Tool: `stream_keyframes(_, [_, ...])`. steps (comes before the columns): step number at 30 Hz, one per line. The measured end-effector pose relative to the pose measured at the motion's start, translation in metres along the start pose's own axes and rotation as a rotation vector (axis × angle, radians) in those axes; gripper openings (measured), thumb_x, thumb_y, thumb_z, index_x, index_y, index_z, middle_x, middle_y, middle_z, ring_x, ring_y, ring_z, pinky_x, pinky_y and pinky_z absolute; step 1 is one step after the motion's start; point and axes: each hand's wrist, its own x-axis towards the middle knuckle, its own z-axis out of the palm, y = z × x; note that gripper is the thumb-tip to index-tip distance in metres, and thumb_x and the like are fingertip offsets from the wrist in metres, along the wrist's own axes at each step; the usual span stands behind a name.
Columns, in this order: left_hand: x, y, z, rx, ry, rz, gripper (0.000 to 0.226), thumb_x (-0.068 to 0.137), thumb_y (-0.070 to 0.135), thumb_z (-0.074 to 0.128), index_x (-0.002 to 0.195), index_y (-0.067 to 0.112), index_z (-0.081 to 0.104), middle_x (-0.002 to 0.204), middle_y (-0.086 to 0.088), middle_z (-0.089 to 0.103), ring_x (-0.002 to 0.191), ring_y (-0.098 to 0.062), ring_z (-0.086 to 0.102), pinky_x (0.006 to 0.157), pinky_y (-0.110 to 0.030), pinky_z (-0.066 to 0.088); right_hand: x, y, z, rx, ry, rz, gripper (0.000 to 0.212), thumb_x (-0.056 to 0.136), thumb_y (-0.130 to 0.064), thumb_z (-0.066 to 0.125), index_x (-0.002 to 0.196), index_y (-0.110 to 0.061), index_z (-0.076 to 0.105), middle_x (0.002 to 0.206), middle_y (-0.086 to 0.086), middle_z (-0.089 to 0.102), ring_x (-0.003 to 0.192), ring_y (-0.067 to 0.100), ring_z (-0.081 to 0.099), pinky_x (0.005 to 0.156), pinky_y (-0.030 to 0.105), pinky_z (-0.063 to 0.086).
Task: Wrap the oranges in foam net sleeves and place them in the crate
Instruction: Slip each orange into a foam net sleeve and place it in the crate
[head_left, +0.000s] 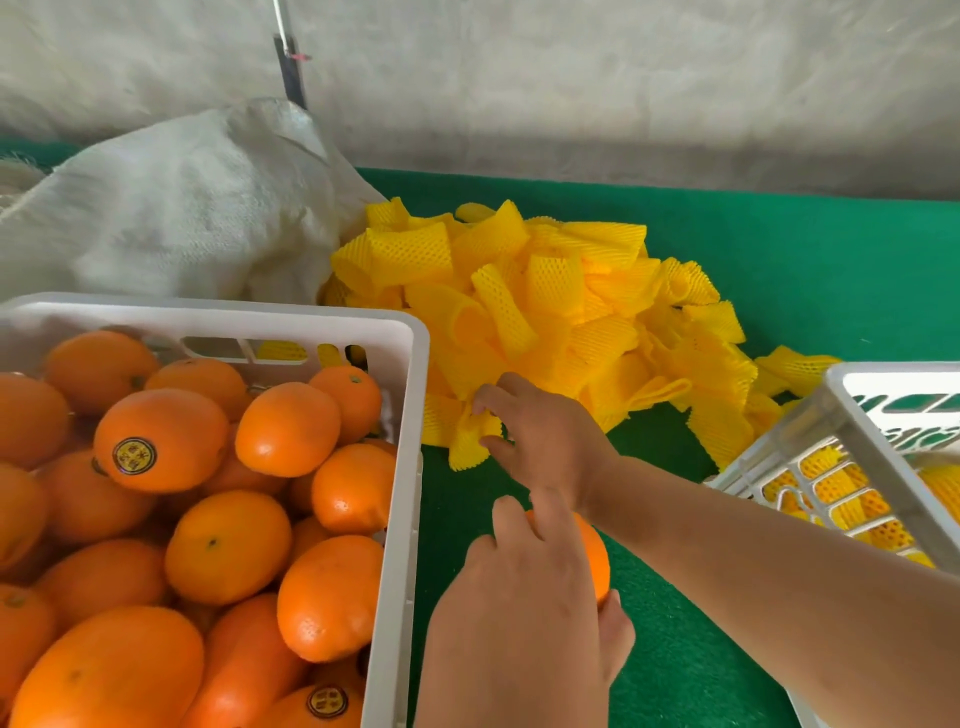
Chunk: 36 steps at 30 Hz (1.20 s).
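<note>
Here, an orange (592, 551) held by the left hand (524, 613), fingers curled round it, a yellow foam sleeve (470, 441) pinched by the right hand (540, 436).

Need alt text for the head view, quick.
Left hand holds a bare orange while right hand pinches a yellow foam sleeve from the pile. White crate of oranges sits left; another crate right.

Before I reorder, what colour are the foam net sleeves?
Yellow; the foam net sleeves show best in the head view.
</note>
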Motion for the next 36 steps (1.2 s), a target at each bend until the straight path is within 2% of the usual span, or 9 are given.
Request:
stream_keyframes(6, [-0.002, -0.001, 0.003, 0.043, -0.006, 0.010, 0.077, 0.097, 0.066, 0.055, 0.143, 0.025, 0.009, 0.115, 0.004, 0.029, 0.104, -0.015, 0.046, 0.081, -0.022, 0.036, -0.013, 0.002, 0.001, -0.102, -0.005, -0.040, 0.037, 0.095, -0.033, 0.072, 0.128, -0.030, 0.055, 0.117, 0.000, 0.059, 0.076, 0.026, 0.063, 0.052, 0.033, 0.050])
stream_keyframes(13, [-0.005, -0.004, 0.005, 0.083, 0.065, 0.044, 0.076, 0.095, 0.070, 0.054, 0.140, 0.028, 0.010, 0.112, 0.006, 0.032, 0.095, -0.011, 0.043, 0.077, -0.022, 0.035, -0.023, -0.004, -0.018, -0.263, -0.131, -0.092, 0.031, 0.099, -0.046, 0.059, 0.117, -0.025, 0.072, 0.124, 0.005, 0.052, 0.111, 0.025, 0.049, 0.072, 0.040, 0.054])
stream_keyframes(18, [-0.010, -0.007, 0.009, 0.102, 0.130, 0.065, 0.084, 0.094, 0.073, 0.053, 0.149, 0.026, 0.009, 0.124, 0.004, 0.044, 0.101, -0.012, 0.055, 0.077, -0.022, 0.042, -0.041, -0.013, -0.048, -0.257, -0.110, -0.085, 0.039, 0.102, -0.058, 0.052, 0.082, -0.026, 0.065, 0.085, -0.005, 0.060, 0.094, 0.021, 0.049, 0.077, 0.040, 0.037])
stream_keyframes(22, [-0.014, -0.009, 0.008, 0.128, 0.131, 0.078, 0.080, 0.094, 0.073, 0.052, 0.142, 0.029, 0.006, 0.117, 0.007, 0.044, 0.100, -0.012, 0.057, 0.079, -0.023, 0.045, -0.065, -0.012, -0.086, 0.062, -0.030, 0.106, 0.048, 0.096, -0.049, 0.068, 0.062, -0.024, 0.044, 0.055, -0.004, 0.043, 0.056, 0.014, 0.040, 0.057, 0.034, 0.025])
stream_keyframes(25, [-0.015, -0.010, 0.008, 0.145, 0.122, 0.069, 0.070, 0.093, 0.074, 0.052, 0.135, 0.031, 0.014, 0.106, 0.010, 0.040, 0.091, -0.010, 0.055, 0.073, -0.023, 0.043, -0.088, -0.003, -0.120, 0.284, 0.036, 0.274, 0.041, 0.090, -0.039, 0.075, 0.065, -0.018, 0.049, 0.058, -0.005, 0.042, 0.056, 0.009, 0.035, 0.051, 0.028, 0.023])
stream_keyframes(29, [-0.013, -0.010, 0.009, 0.181, 0.095, 0.064, 0.067, 0.089, 0.076, 0.050, 0.128, 0.035, 0.014, 0.091, 0.015, 0.031, 0.076, -0.007, 0.046, 0.056, -0.019, 0.026, -0.123, 0.009, -0.148, 0.666, 0.045, 0.480, 0.052, 0.089, -0.034, 0.081, 0.068, -0.007, 0.041, 0.063, -0.005, 0.028, 0.057, 0.014, 0.027, 0.051, 0.024, 0.021])
stream_keyframes(31, [-0.012, -0.010, 0.009, 0.189, 0.096, 0.078, 0.068, 0.086, 0.078, 0.048, 0.128, 0.038, 0.014, 0.091, 0.017, 0.031, 0.072, -0.007, 0.043, 0.055, -0.020, 0.026, -0.134, 0.008, -0.153, 0.833, 0.020, 0.586, 0.047, 0.088, -0.036, 0.081, 0.071, -0.010, 0.045, 0.071, 0.007, 0.026, 0.064, 0.019, 0.026, 0.062, 0.034, 0.025])
stream_keyframes(33, [-0.012, -0.011, 0.008, 0.167, 0.099, 0.110, 0.070, 0.081, 0.081, 0.046, 0.131, 0.043, 0.014, 0.094, 0.018, 0.034, 0.074, -0.005, 0.045, 0.058, -0.022, 0.032, -0.136, 0.007, -0.157, 1.001, -0.022, 0.667, 0.040, 0.086, -0.039, 0.081, 0.080, -0.010, 0.053, 0.075, 0.010, 0.035, 0.065, 0.019, 0.035, 0.070, 0.036, 0.030])
stream_keyframes(36, [-0.014, -0.007, 0.007, 0.081, 0.085, 0.178, 0.072, 0.075, 0.086, 0.040, 0.134, 0.056, 0.012, 0.104, 0.022, 0.038, 0.080, -0.001, 0.049, 0.065, -0.024, 0.042, -0.133, 0.015, -0.163, 1.232, -0.057, 0.705, 0.043, 0.081, -0.042, 0.079, 0.096, -0.003, 0.065, 0.081, 0.005, 0.071, 0.070, 0.009, 0.064, 0.082, 0.037, 0.045])
